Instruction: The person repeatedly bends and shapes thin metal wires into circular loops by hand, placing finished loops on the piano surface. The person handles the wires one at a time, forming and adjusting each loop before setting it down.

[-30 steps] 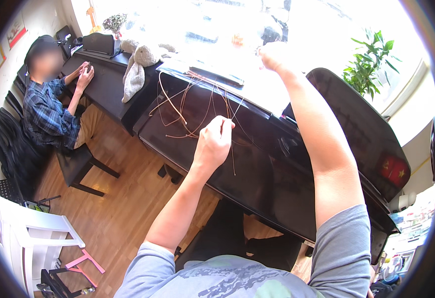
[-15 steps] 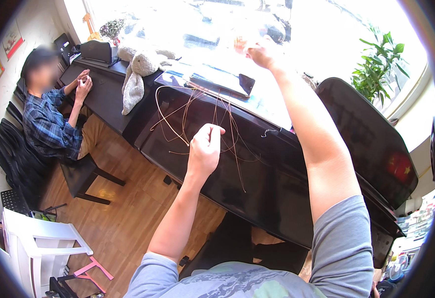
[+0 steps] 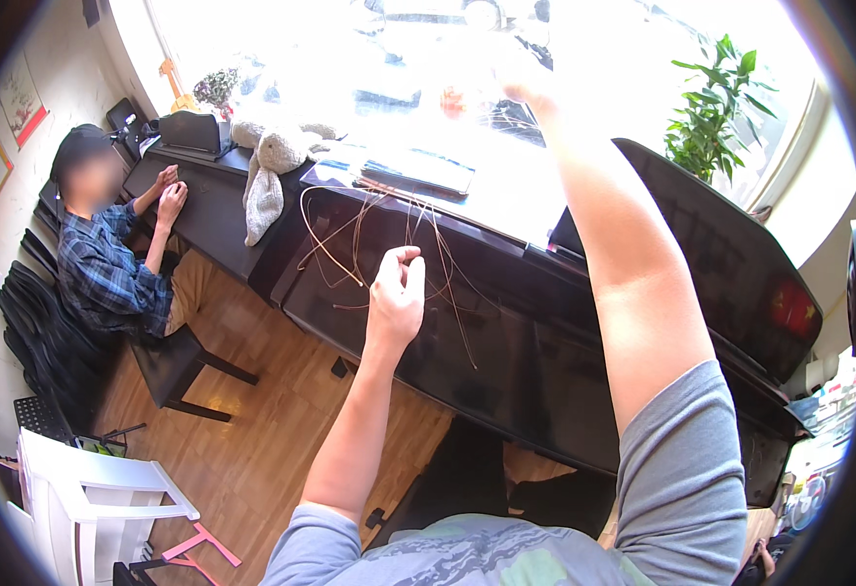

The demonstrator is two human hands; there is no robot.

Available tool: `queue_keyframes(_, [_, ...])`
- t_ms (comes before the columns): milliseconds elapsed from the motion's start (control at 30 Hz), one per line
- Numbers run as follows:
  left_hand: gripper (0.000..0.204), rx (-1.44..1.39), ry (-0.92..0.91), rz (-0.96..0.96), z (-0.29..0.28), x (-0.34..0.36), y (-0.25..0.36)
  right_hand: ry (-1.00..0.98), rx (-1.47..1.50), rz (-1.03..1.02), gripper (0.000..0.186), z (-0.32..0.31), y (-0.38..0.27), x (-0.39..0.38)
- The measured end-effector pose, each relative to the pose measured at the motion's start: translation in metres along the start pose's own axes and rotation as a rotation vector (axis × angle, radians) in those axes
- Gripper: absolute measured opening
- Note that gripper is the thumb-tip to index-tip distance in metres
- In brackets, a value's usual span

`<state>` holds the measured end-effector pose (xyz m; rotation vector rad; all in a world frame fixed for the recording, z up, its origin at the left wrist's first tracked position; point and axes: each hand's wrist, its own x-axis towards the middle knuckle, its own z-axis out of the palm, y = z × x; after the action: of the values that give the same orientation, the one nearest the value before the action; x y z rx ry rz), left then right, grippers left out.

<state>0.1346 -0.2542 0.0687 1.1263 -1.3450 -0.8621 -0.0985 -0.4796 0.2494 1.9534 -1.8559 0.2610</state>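
Left hand (image 3: 396, 303): grip pinching thin brown strands (image 3: 389, 244) above black worktop (image 3: 506, 322).
Right hand (image 3: 531, 83): raised into window glare; grip unclear, possibly holding strand ends.
Risk: strands tangling or slipping loose.

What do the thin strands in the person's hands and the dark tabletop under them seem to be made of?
The strands look like thin reed, raffia or possibly wire: tan to reddish-brown, stiff enough to hold loose curves. The left hand pinches some of them; the right hand is raised into window glare, so its grip is unclear. The tabletop looks like smooth black laminate or lacquered wood, with a faint sheen.
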Motion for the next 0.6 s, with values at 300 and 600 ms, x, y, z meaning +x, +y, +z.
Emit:
queue_keyframes(300, [0.028,0.286,0.181,0.398,0.006,-0.064,0.019,0.254,0.659,-0.595,0.013,-0.096,-0.061,-0.271])
queue_keyframes(600, [0.006,-0.132,-0.556,0.308,0.114,-0.183,0.018,0.137,0.682,0.155,0.007,-0.036,0.031,-0.528])
